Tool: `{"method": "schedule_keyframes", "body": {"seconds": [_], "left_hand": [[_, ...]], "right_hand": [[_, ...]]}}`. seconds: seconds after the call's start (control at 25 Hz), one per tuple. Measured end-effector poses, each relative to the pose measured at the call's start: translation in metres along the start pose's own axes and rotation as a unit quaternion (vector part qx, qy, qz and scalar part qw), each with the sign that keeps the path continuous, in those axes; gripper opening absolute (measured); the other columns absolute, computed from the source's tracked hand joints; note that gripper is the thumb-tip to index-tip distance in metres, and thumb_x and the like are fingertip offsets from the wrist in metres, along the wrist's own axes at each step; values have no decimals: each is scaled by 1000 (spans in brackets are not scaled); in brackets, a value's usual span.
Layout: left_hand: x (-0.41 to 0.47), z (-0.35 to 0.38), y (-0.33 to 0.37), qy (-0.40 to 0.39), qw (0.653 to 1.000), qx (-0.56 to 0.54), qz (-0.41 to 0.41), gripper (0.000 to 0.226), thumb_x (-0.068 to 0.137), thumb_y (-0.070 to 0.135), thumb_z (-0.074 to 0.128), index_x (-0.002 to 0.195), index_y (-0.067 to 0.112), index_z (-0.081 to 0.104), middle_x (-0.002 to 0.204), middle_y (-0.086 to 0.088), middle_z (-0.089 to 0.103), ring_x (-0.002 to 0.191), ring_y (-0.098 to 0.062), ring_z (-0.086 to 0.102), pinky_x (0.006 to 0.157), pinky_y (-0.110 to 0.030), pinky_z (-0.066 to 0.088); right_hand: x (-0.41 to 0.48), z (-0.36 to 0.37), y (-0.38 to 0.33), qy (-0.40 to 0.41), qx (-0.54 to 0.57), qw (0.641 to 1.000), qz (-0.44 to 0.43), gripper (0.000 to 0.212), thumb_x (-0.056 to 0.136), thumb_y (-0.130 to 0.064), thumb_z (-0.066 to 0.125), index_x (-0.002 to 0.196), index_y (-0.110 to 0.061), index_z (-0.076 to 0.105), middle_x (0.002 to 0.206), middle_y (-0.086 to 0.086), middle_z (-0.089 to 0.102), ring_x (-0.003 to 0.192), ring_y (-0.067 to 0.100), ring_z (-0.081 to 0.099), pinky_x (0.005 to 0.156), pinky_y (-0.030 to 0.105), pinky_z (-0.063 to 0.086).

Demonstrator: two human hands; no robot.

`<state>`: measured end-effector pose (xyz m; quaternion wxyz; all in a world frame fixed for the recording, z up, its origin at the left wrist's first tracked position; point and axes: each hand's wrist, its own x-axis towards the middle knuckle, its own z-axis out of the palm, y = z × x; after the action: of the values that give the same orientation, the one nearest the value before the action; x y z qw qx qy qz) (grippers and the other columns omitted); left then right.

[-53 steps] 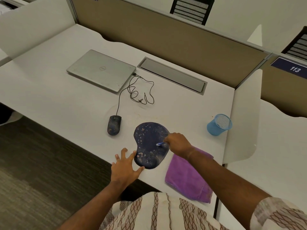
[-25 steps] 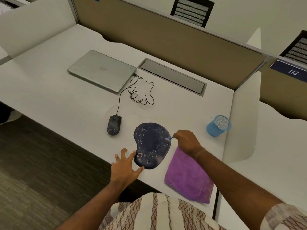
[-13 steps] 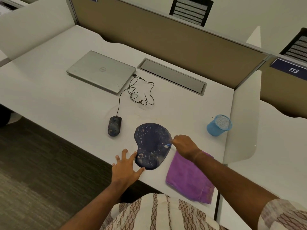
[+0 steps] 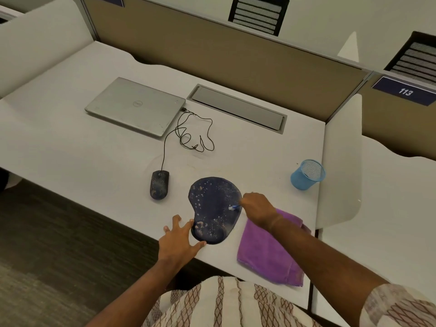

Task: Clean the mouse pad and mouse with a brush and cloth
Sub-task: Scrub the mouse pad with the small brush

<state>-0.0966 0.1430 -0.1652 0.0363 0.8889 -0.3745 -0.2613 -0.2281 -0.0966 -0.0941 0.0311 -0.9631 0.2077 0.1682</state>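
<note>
A dark blue mouse pad [image 4: 212, 204], speckled with pale dust, lies near the desk's front edge. My left hand [image 4: 179, 241] rests flat with spread fingers against the pad's lower left rim. My right hand [image 4: 257, 207] grips a small blue brush [image 4: 234, 207], whose tip touches the pad's right side. A dusty dark wired mouse [image 4: 159, 188] sits to the left of the pad. A purple cloth [image 4: 269, 253] lies to the right, partly under my right forearm.
A shut silver laptop [image 4: 134, 106] lies at the back left, with the mouse's cable [image 4: 193, 135] coiled beside it. A blue mesh cup [image 4: 306, 174] stands at the right near a white divider [image 4: 339, 161]. A grey cable hatch [image 4: 238, 109] sits at the back.
My right hand swept the brush from the middle of the pad out past its right edge, then back onto the pad's right side. My left hand stayed in place.
</note>
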Motion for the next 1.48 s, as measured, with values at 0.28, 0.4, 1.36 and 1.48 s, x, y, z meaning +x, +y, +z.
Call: {"method": "schedule_keyframes", "body": {"seconds": [0.28,0.4,1.36,1.48], "left_hand": [[-1,-7,-2,-9,1000,15,21,83,78,82,51,149,42,32,159,-4,19,137,-41,42,105,-48,45],[1,-15,-3,-7,999,28,41,78,82,78,52,147,39,36,154,-4,25,124,-34,54,103,-44,48],[0,-28,12,8,999,25,18,66,85,64,62,142,35,47,142,0,38,106,-24,64,97,-33,51],[-1,-29,13,8,1000,18,14,65,84,64,64,140,36,48,141,1,39,106,-22,63,97,-32,50]], "right_hand": [[1,-8,19,53,49,996,57,28,96,-11,51,117,-17,68,105,7,66,92,23,61,75,26,41],[10,-6,-8,56,32,998,20,26,96,-10,49,110,-13,70,101,9,68,88,26,62,72,32,44],[5,3,36,10,-2,998,-64,28,102,-22,48,120,-10,65,114,13,65,100,25,59,85,31,43],[7,-4,40,38,40,997,-58,25,97,-12,53,117,-16,68,107,9,66,93,24,59,77,30,42]]}}
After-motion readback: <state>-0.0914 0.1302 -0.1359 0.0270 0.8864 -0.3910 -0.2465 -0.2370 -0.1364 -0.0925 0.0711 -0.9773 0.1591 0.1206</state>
